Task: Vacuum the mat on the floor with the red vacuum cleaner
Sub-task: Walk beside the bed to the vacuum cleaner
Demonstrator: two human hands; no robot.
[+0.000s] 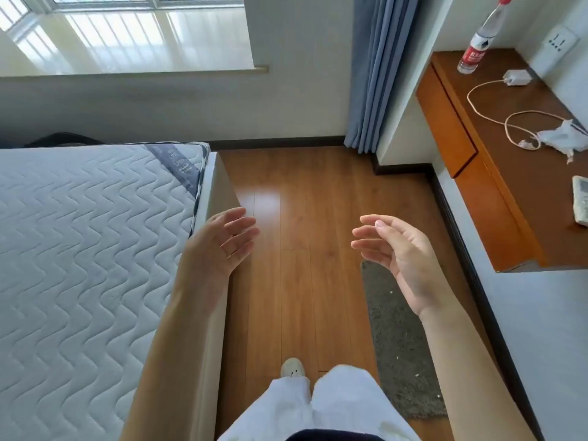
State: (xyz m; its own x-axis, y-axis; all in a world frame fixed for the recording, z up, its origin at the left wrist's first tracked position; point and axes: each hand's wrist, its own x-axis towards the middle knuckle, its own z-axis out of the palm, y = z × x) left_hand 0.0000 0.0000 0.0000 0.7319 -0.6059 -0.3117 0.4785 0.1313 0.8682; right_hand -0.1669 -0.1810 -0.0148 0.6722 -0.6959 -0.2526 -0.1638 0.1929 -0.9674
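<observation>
Both hands, left hand and right hand, hover empty with fingers relaxed, grey mat running lengthwise away along the right wall.

Floor: wooden planks, running between the bed and the wall-side shelf.
On the floor: a grey mat, long and narrow, lying along the right side near the wall, speckled with small pale crumbs; one pale shoe of the person standing on the planks, left of the mat.
Bed: at left, carrying a bare quilted white mattress with a wavy stitch pattern.
Shelf: brown wood, fixed to the right wall.
On the shelf: an upright clear bottle with a red cap and label; a white charger with its looping cable; crumpled white tissue; a pale remote control at the frame edge.
</observation>
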